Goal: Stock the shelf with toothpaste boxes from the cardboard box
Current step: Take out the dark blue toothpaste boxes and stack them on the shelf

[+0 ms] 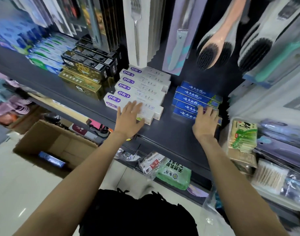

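On the dark shelf (164, 132) lie rows of toothpaste boxes. My left hand (129, 117) rests flat, fingers spread, on the front white-and-purple box (145, 109) of a stack. My right hand (205, 121) lies on the front blue toothpaste boxes (188, 108), fingers straight on top; the thumb side is hidden. On the floor at lower left stands the open cardboard box (48, 142) with one blue toothpaste box (51, 160) lying inside.
Black and gold boxes (88, 72) and green-blue boxes (43, 53) fill the shelf to the left. Brushes and cutlery packs (212, 48) hang above. Packets (241, 135) hang at the right, bagged goods (173, 176) on the lower shelf.
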